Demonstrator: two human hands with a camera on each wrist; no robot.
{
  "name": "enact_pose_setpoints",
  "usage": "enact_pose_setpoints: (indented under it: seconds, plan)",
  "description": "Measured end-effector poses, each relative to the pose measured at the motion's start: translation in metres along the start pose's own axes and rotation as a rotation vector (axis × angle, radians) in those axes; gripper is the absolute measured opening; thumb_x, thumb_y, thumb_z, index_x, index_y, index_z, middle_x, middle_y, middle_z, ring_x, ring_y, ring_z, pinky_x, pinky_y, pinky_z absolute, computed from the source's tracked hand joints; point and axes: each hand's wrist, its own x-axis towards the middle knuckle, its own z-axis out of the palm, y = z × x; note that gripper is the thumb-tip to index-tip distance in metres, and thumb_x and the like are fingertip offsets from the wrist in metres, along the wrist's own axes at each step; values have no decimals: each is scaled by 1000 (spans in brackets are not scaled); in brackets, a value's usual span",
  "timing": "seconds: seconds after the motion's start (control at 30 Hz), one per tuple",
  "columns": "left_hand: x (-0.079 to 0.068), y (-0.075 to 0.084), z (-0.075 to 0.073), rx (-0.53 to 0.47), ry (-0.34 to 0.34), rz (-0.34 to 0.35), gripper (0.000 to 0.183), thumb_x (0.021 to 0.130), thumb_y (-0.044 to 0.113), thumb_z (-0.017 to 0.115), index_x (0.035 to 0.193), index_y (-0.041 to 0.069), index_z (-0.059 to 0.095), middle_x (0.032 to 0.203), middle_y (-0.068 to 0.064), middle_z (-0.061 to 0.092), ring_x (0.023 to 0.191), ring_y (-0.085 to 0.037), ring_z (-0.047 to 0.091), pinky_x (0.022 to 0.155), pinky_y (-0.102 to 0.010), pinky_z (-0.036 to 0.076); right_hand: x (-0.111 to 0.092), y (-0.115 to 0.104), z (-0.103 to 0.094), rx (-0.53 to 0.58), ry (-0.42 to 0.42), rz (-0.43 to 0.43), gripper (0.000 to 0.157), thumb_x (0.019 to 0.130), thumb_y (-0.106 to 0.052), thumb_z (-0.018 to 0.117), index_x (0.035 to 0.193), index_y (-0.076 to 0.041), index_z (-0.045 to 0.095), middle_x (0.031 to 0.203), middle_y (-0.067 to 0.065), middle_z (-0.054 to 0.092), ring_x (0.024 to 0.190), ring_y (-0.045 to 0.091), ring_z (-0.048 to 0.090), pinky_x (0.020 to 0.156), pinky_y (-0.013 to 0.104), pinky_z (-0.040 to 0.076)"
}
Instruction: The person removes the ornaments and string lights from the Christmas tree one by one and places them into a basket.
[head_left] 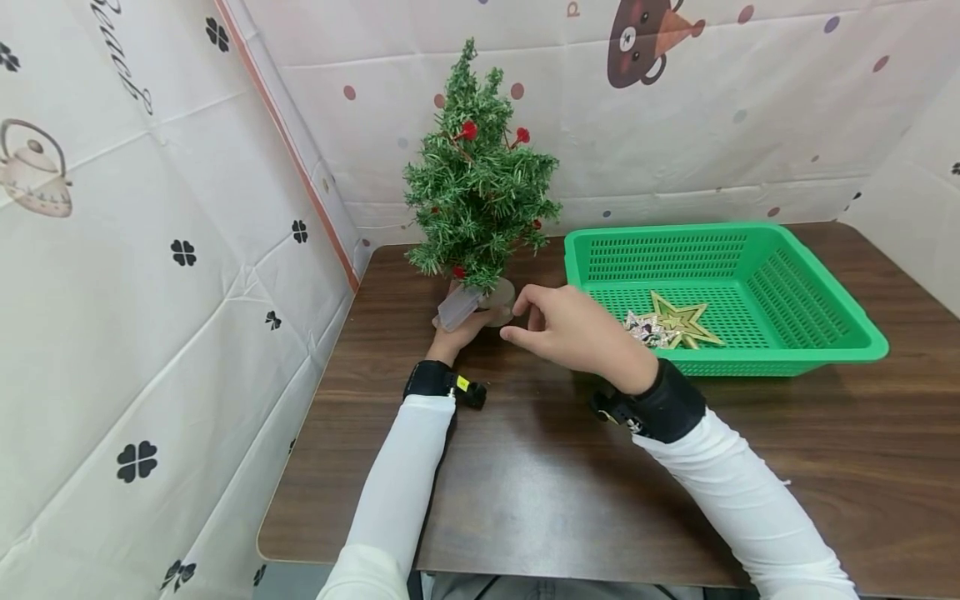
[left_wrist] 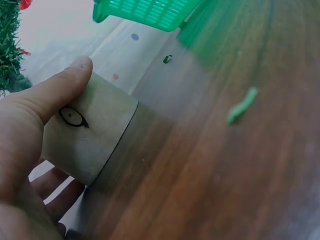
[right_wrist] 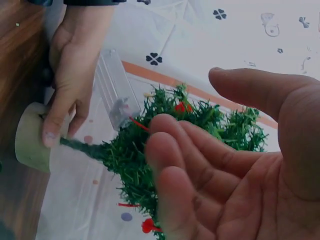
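roughly vertical in long axis, the green tree [head_left: 480, 183], tip [head_left: 470, 53] up

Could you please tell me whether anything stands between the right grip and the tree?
Nothing visible stands between the right grip and the tree; the clear plastic case is over by the left grip.

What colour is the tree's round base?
The base is pale beige. It shows best in the left wrist view.
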Motion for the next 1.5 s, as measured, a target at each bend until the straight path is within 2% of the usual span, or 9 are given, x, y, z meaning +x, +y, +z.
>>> enact_pose_setpoints:
  seconds: [0.17, 0.3, 0.43, 0.57, 0.7, 0.87, 1.1, 1.37, 1.5]
  plan:
    - [0, -3, -3, -46, -105, 26, 73, 88, 40, 77, 151, 17, 48, 154, -11, 48, 143, -37, 42, 117, -67, 21, 3, -1, 9, 1, -69, 60, 49, 97, -43, 68, 131, -8, 59, 81, -2, 69, 61, 11, 60, 60, 31, 50]
    - [0, -7, -6, -64, -159, 14, 69, 93, 41, 70, 152, 16, 47, 155, -10, 48, 146, -34, 40, 122, -66, 19, 6, -3, 18, -18, -116, 106, 73, 96, -50, 67, 147, -2, 43, 101, 5, 72, 75, 16, 67, 68, 35, 55]
    - [2, -10, -8, 9, -148, 31, 74, 93, 45, 70, 157, 21, 41, 162, -9, 39, 151, -38, 33, 118, -77, 9, 8, -3, 25, -22, -137, 148, 95, 95, -55, 65, 160, 0, 23, 125, 15, 69, 102, 27, 71, 83, 45, 59]
    - [3, -15, -9, 87, -122, 64, 83, 94, 43, 71, 162, 25, 29, 169, -7, 25, 153, -41, 28, 115, -81, 9, 10, -1, 29, -6, -145, 179, 107, 95, -57, 64, 163, -2, 3, 144, 22, 58, 127, 36, 62, 98, 52, 55]
    - [2, -22, -10, 71, -101, 39, 88, 96, 33, 72, 164, 19, 18, 166, -13, 31, 150, -40, 34, 117, -78, 11, 14, 3, 32, 3, -144, 198, 112, 95, -57, 64, 163, -2, -7, 160, 25, 37, 137, 39, 53, 105, 53, 51]
    - [2, -26, -12, 75, -103, 13, 94, 90, 29, 79, 163, 17, 22, 160, -15, 41, 146, -38, 41, 118, -76, 13, 16, 8, 33, 13, -136, 209, 112, 96, -55, 64, 162, -2, -9, 164, 27, 26, 130, 40, 59, 99, 52, 54]
    - [4, -24, -13, 43, -173, -59, 102, 85, 20, 83, 165, 22, 18, 166, -12, 31, 154, -36, 27, 121, -74, 1, 19, 15, 35, 10, -117, 215, 110, 96, -55, 63, 162, -1, -5, 164, 32, 20, 137, 46, 49, 103, 57, 51]
    - [2, -21, -12, -24, -205, -75, 105, 89, 40, 78, 166, 29, 7, 171, -6, 20, 158, -34, 17, 121, -71, -7, 21, 19, 37, -14, -101, 158, 81, 100, -44, 63, 156, 1, 27, 139, 26, 58, 112, 37, 67, 88, 51, 57]
    - [1, -21, -13, -17, -196, -71, 97, 92, 31, 75, 166, 23, 13, 169, -9, 26, 156, -36, 21, 122, -70, -6, 23, 20, 42, -20, -91, 155, 88, 100, -47, 63, 158, 5, 23, 145, 28, 54, 116, 39, 66, 91, 52, 57]
